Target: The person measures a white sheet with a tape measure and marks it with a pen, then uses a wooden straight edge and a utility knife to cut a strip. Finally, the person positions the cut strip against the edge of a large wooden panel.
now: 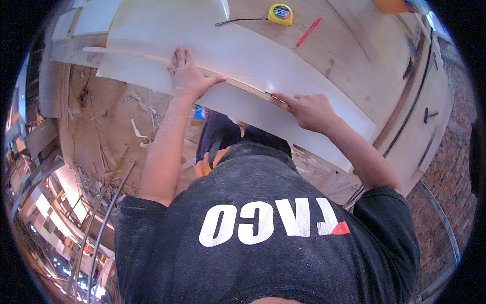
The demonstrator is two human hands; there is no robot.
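Observation:
A large white sheet point(238, 55) lies across the wooden table. Over it runs a long, narrow pale strip point(228, 78), straight-edged like a wooden lath. My left hand point(188, 78) presses down on the strip with its fingers spread and thumb stretched out to the right. Farther right, my right hand point(311, 110) grips a slim red tool point(274, 95) with a thin dark tip, which meets the sheet along the strip's edge. Most of that tool is hidden by my fingers, so whether it is a pen or a knife cannot be told.
Beyond the sheet lie a yellow tape measure point(280, 14) with its dark strap and a red pen point(309, 32). An orange object point(391, 6) sits at the far right edge. Wood scraps and offcuts litter the floor point(116, 121) at left; a brick wall point(448, 177) stands at right.

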